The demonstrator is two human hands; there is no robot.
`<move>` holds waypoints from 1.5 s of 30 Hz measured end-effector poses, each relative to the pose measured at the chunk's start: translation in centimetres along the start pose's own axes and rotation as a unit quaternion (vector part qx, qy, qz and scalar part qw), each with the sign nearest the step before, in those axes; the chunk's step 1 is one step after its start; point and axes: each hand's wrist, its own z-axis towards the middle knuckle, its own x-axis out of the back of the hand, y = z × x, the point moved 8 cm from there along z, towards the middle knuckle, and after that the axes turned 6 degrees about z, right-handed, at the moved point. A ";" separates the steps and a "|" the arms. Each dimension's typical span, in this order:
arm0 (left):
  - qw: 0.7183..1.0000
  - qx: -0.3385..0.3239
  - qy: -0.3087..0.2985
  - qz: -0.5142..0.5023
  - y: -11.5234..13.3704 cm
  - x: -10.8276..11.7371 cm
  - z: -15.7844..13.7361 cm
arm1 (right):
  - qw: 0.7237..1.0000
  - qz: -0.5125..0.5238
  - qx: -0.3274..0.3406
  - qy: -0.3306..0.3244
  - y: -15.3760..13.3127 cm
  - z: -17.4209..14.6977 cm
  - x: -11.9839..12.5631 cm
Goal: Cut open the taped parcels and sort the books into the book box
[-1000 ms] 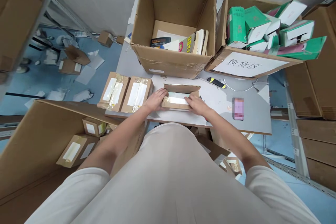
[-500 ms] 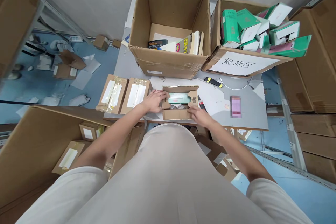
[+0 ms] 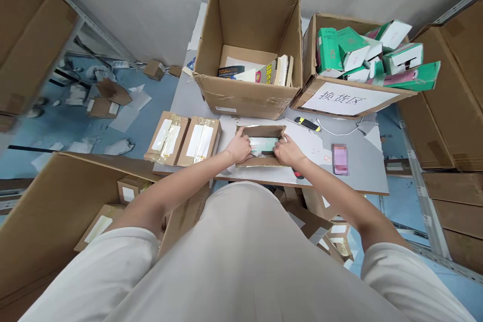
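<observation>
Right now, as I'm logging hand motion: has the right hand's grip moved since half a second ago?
Yes: the right hand's grip has moved forward, away from the wearer, nearer the big book carton.

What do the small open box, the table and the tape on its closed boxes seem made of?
Small open box: matte brown cardboard, judging by plain, stiff walls. Table: smooth grey top, perhaps laminate; brown edge suggests board. Tape: probably plastic film, glossy and creased.

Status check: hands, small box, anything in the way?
Left hand at left end of small box, right hand at right end. Box open, pale green pack inside. Red object by right hand, partly hidden.
</observation>
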 end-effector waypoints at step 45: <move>0.938 0.317 -0.017 -0.140 -2.2 -6.6 -6.1 | 0.995 0.095 -0.015 -0.031 -8.5 12.4 -2.9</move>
